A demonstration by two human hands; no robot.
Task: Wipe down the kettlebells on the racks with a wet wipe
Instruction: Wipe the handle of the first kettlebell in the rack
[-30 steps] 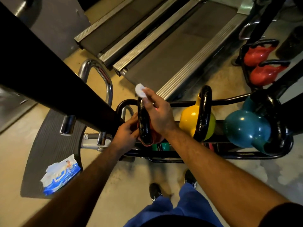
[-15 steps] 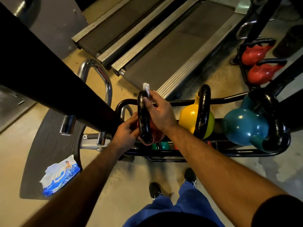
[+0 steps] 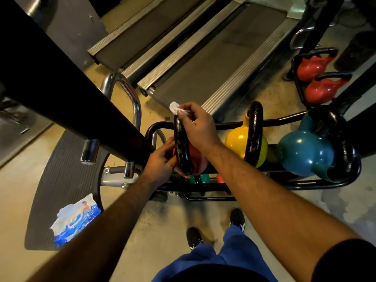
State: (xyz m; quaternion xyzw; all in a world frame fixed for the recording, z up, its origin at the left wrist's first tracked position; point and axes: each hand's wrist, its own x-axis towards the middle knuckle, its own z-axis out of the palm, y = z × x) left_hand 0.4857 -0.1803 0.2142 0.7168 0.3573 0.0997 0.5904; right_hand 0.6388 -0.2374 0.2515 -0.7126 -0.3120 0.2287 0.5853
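A pink kettlebell [image 3: 196, 159] with a black handle [image 3: 181, 147] sits at the left end of the black rack [image 3: 305, 185]. My left hand [image 3: 160, 162] presses against the kettlebell's left side, steadying it. My right hand [image 3: 198, 124] pinches a small white wet wipe [image 3: 175, 107] at the far top end of the handle. A yellow kettlebell [image 3: 238, 142] and a teal kettlebell [image 3: 305, 152] stand further right on the same rack. Two red kettlebells [image 3: 317, 78] rest on a second rack at the far right.
A blue wet wipe pack [image 3: 76, 221] lies on a dark ribbed mat [image 3: 59, 180] at the lower left. A thick black beam [image 3: 61, 98] crosses the upper left above chrome bars [image 3: 134, 98]. Two treadmills [image 3: 213, 64] stand behind the rack. Small dumbbells [image 3: 203, 178] show on a lower shelf.
My right hand has slid the wipe along the top of the handle, out to its far end again. My left hand stays on the kettlebell's side.
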